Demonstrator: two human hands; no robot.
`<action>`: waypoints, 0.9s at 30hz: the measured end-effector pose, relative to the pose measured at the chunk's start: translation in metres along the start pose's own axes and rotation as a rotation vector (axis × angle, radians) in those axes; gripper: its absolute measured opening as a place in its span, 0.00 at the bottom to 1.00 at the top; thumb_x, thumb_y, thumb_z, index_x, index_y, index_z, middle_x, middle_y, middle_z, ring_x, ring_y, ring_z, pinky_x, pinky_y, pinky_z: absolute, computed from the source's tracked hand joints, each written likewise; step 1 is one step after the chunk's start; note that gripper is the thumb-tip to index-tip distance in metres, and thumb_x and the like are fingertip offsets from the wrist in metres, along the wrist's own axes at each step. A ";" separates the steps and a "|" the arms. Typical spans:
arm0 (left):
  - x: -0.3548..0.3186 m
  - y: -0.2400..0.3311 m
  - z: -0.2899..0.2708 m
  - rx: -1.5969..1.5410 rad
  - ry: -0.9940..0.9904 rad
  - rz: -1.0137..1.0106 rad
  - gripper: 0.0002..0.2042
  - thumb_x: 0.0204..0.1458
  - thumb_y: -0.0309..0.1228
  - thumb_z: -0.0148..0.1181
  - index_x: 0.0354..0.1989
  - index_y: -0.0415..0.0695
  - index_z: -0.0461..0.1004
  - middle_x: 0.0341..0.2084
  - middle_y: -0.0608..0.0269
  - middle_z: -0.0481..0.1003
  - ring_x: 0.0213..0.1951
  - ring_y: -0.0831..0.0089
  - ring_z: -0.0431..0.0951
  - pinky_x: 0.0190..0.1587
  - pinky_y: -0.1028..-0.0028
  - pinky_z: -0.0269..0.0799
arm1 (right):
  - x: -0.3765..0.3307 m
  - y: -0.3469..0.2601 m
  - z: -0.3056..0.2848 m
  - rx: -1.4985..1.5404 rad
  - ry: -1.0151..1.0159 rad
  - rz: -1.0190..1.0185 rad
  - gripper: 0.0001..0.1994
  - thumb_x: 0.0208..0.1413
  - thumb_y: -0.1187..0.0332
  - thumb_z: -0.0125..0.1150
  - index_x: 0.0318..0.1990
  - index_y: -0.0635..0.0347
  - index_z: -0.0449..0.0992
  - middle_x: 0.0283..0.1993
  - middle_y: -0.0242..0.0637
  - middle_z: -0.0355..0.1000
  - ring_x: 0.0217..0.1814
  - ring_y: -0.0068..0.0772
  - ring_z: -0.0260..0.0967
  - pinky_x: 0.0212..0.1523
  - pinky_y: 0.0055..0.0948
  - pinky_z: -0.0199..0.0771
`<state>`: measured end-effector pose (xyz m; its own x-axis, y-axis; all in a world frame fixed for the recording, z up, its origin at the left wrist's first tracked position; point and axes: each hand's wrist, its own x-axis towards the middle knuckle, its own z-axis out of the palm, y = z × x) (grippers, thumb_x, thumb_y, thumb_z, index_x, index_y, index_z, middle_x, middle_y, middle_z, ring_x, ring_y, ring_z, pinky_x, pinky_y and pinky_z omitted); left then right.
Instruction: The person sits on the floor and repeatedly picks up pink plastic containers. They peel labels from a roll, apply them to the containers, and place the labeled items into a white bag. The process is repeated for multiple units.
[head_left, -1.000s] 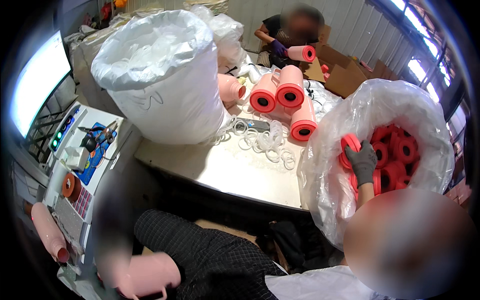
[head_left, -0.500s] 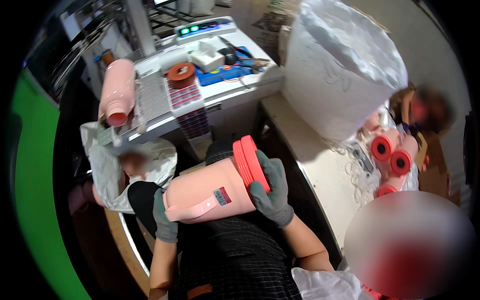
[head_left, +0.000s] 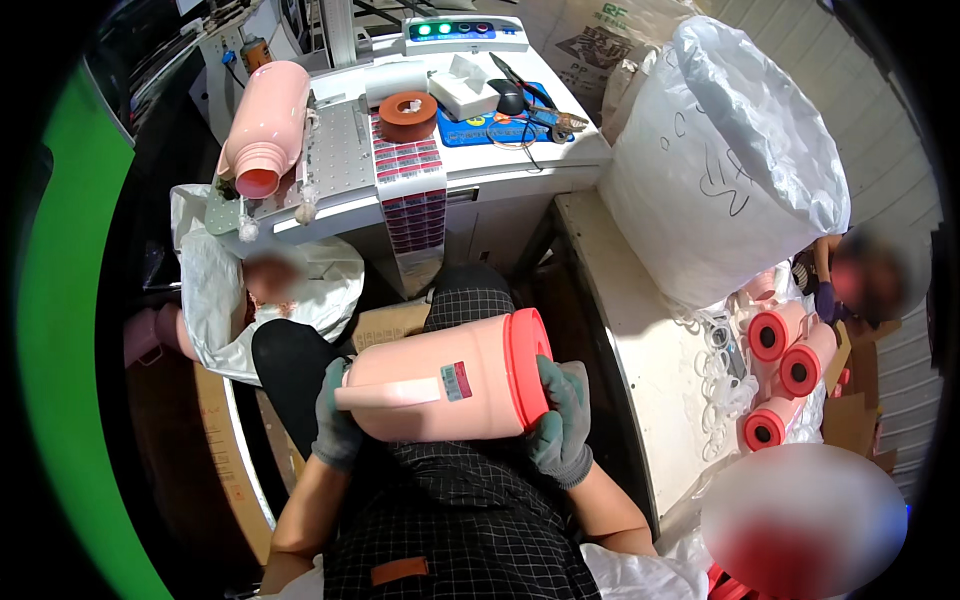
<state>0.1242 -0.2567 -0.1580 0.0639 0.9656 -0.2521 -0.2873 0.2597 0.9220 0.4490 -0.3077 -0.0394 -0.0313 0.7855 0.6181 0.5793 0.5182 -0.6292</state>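
Across my lap lies a pink plastic jug shell [head_left: 480, 345] with a side handle [head_left: 385, 395] and a small barcode label [head_left: 456, 381]. My grey-gloved left hand [head_left: 337, 420] grips its left end beside the handle. A red screw cap [head_left: 527, 350] sits at the wide right end, its thread hidden inside the shell. My right hand [head_left: 562, 420], also gloved, is closed round the rim of this cap. The fingertips of my left hand are partly hidden by the shell.
Ahead, a white machine table [head_left: 500, 165] bears another pink shell [head_left: 270, 125], a tape roll [head_left: 408, 115], pliers and label sheets [head_left: 412, 200]. A white sack [head_left: 715, 170] and red-capped jugs [head_left: 800, 370] stand right. An open bag [head_left: 215, 310] is left; another person [head_left: 826, 270] is far right.
The red cap, tilted with its thread showing before, now sits in the shell's wide end. My right hand has moved slightly lower and right on the cap. The head view has shifted.
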 end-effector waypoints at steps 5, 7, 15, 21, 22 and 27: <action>0.001 -0.004 -0.006 0.359 0.195 0.170 0.12 0.69 0.36 0.48 0.46 0.39 0.72 0.39 0.62 0.78 0.40 0.74 0.77 0.45 0.72 0.74 | -0.002 -0.009 0.006 0.092 0.066 0.204 0.34 0.72 0.45 0.40 0.62 0.74 0.71 0.46 0.42 0.69 0.44 0.33 0.67 0.48 0.33 0.69; 0.000 0.008 0.000 0.372 0.263 0.209 0.12 0.69 0.36 0.48 0.46 0.38 0.72 0.38 0.61 0.78 0.39 0.74 0.77 0.44 0.72 0.74 | -0.002 -0.011 0.007 0.108 0.115 0.209 0.36 0.72 0.44 0.39 0.62 0.75 0.71 0.44 0.41 0.68 0.43 0.32 0.67 0.47 0.31 0.69; -0.017 0.068 0.024 0.561 0.193 0.343 0.14 0.69 0.35 0.47 0.47 0.36 0.74 0.35 0.61 0.78 0.39 0.73 0.77 0.48 0.71 0.73 | -0.002 -0.032 -0.001 0.131 0.153 0.284 0.34 0.74 0.46 0.39 0.65 0.75 0.68 0.51 0.43 0.70 0.50 0.33 0.70 0.53 0.32 0.71; -0.028 0.112 0.062 0.657 0.177 0.701 0.12 0.63 0.33 0.48 0.45 0.36 0.72 0.40 0.53 0.73 0.44 0.64 0.74 0.53 0.68 0.67 | 0.000 -0.024 0.012 0.341 0.296 0.617 0.31 0.75 0.48 0.39 0.67 0.69 0.68 0.65 0.50 0.72 0.64 0.40 0.72 0.65 0.38 0.70; -0.035 0.117 0.066 0.667 0.170 0.676 0.12 0.61 0.32 0.49 0.45 0.36 0.71 0.41 0.53 0.73 0.44 0.63 0.74 0.54 0.67 0.67 | -0.010 -0.007 0.016 0.360 0.308 0.657 0.31 0.75 0.48 0.39 0.68 0.68 0.68 0.67 0.50 0.71 0.66 0.40 0.72 0.67 0.39 0.69; -0.050 0.078 0.016 0.814 -0.233 0.786 0.14 0.51 0.32 0.61 0.45 0.38 0.73 0.40 0.53 0.75 0.40 0.56 0.76 0.45 0.63 0.70 | -0.037 0.042 0.004 0.385 0.122 0.640 0.17 0.68 0.65 0.53 0.60 0.63 0.73 0.55 0.46 0.77 0.57 0.39 0.75 0.59 0.36 0.74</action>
<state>0.1134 -0.2841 -0.0686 0.3396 0.8217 0.4576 0.3703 -0.5641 0.7381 0.4714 -0.3140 -0.0906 0.3184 0.9415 0.1103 0.1278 0.0726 -0.9891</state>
